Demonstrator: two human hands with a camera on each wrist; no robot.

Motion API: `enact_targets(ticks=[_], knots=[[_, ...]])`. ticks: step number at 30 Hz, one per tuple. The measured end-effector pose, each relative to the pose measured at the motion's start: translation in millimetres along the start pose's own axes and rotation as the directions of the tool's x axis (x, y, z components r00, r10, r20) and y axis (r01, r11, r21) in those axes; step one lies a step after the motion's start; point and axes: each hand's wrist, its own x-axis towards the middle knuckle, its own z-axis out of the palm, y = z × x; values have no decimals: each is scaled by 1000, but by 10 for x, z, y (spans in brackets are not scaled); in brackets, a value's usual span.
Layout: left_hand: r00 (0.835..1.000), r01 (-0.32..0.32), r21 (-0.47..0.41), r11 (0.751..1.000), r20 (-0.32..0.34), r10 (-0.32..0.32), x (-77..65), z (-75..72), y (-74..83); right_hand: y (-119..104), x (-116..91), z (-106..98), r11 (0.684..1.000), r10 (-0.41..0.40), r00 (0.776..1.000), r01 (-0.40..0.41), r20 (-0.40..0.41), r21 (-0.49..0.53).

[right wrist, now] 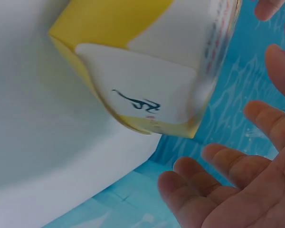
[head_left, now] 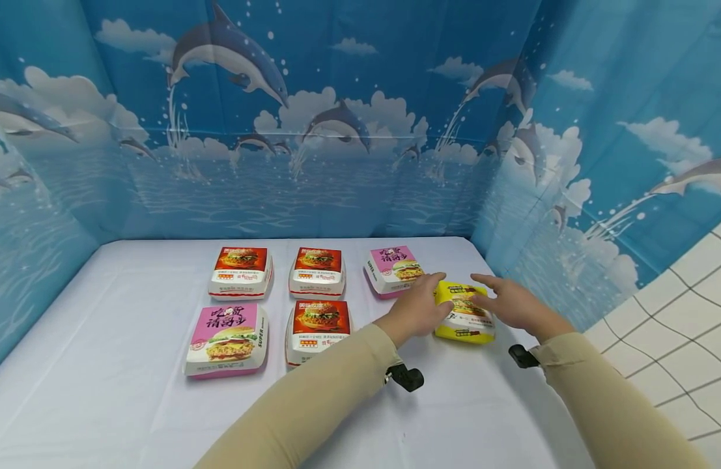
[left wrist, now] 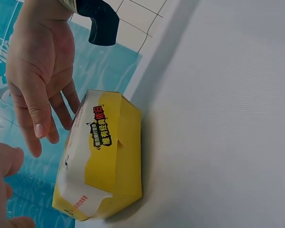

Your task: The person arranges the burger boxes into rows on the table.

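Note:
A yellow and white burger box (head_left: 466, 314) sits on the right part of the table, between my two hands. My left hand (head_left: 417, 307) is over its left side, thumb and fingers spread. Over its right side hovers my right hand (head_left: 517, 307), fingers extended and relaxed. In the right wrist view, a gap shows between the right hand (right wrist: 256, 190) and the box's end flap (right wrist: 137, 85). The left wrist view has the left hand (left wrist: 4, 183) cut off at the edge, apart from the box (left wrist: 104, 152). Neither hand grips anything.
A pink burger box (head_left: 394, 268) stands just behind my left hand. Further left are another pink box (head_left: 228, 339) and three red-topped boxes, at back left (head_left: 240, 272), back middle (head_left: 317, 272) and front middle (head_left: 316, 326), the last partly hidden by my left sleeve. A dolphin-print curtain (head_left: 313, 189) borders the white table (head_left: 102, 365).

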Motion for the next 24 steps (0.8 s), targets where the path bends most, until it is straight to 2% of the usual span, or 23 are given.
enact_targets(ticks=[6,15,24], knots=[[1000,1,13,1000,14,-1,18,51,-31,29,-24,41,1000,19,1000,-19,-5,-2],[999,2,3,1000,43,-3,25,86,-43,85,-34,71,996,87,996,-88,37,29],[996,35,11,999,76,-35,23,172,-63,150,-49,117,994,85,995,-88,50,58]])
